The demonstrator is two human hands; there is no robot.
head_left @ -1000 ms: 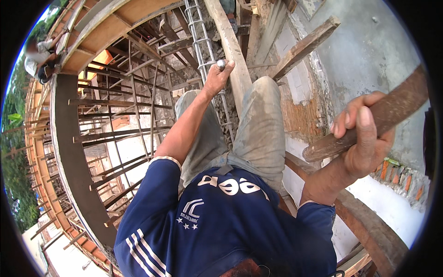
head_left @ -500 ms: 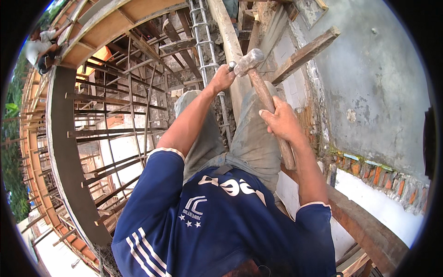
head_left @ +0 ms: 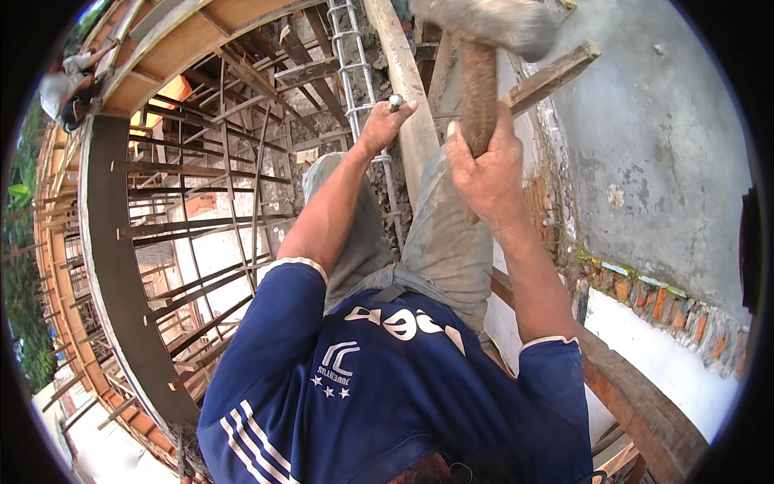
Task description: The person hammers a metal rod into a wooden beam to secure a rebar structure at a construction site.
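Observation:
My left hand (head_left: 382, 129) is closed round a steel chisel (head_left: 396, 102). Only its round top end shows above the fist; the lower part is hidden. The fist sits beside a long wooden plank (head_left: 416, 129), just past my knees. In my right hand (head_left: 490, 179) is a sledgehammer (head_left: 479, 90), gripped by its wooden handle. Its heavy grey head, blurred by motion, is raised high near the top edge, apart from the chisel. A tied rebar cage (head_left: 349, 68) runs left of the plank, down between my legs.
A grey plastered wall (head_left: 645, 161) rises on the right, above broken brickwork (head_left: 645, 302). One timber (head_left: 556, 77) juts out near it. Wooden scaffolding (head_left: 218, 173) and a grey concrete beam (head_left: 113, 242) fill the left. Another person (head_left: 68, 93) is at the far left.
The sledgehammer has swung up from touching or nearly touching the chisel to well above it. My right hand has risen with it; my left hand has barely moved.

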